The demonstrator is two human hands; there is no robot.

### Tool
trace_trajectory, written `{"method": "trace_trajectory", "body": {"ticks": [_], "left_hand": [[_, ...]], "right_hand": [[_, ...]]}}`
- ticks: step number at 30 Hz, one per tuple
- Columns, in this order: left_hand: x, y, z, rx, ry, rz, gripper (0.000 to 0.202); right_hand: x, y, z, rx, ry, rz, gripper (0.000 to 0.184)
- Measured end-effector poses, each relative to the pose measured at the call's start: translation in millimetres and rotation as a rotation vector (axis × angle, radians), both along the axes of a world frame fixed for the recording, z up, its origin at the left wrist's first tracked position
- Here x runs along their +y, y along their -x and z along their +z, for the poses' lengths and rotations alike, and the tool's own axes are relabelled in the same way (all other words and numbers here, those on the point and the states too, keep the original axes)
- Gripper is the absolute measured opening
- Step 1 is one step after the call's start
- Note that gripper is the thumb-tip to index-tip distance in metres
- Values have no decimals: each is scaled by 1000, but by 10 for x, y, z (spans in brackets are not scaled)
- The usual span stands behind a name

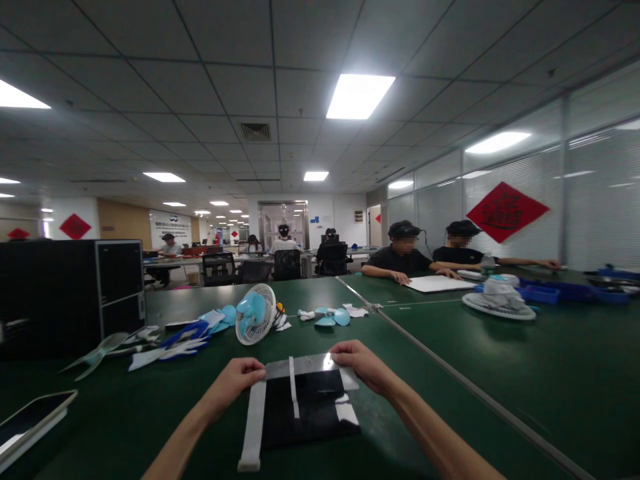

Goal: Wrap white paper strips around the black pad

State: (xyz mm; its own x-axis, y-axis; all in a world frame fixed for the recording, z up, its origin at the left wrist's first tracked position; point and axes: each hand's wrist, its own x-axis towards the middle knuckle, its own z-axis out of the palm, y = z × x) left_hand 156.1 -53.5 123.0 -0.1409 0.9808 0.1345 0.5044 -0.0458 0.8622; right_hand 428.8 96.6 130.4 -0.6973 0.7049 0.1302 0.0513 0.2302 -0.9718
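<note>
My left hand (pixel 239 377) pinches the upper left corner of a clear plastic sheet (pixel 314 363), beside the top of a flat white ribbed band (pixel 254 427). That band runs down toward me along the left side of a glossy black flat panel (pixel 310 423). At the sheet's upper right, my right hand (pixel 361 363) has its thumb and fingers closed on the edge. A narrow white strip (pixel 293 387) crosses the sheet and panel. Whether the sheet is joined to the panel, I cannot tell.
Beyond my hands are a small fan (pixel 255 315), blue fan blades (pixel 333 316) and blue-white gloves (pixel 173 347). A black cabinet (pixel 70 290) and tablet-like device (pixel 35 420) are at left. Two people sit at right by a white board (pixel 440 284) and a white fan grille (pixel 499 310).
</note>
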Motion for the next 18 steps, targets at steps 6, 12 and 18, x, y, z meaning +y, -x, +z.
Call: {"method": "trace_trajectory", "body": {"ticks": [6, 12, 18], "left_hand": [[-13, -6, -10, -41, 17, -24, 41], [17, 47, -134, -56, 114, -93, 46], [104, 45, -291, 62, 205, -146, 38]], "right_hand": [[-4, -15, 9, -55, -40, 15, 22], [7, -61, -31, -162, -97, 50, 11], [53, -131, -230, -359, -126, 108, 10]]}}
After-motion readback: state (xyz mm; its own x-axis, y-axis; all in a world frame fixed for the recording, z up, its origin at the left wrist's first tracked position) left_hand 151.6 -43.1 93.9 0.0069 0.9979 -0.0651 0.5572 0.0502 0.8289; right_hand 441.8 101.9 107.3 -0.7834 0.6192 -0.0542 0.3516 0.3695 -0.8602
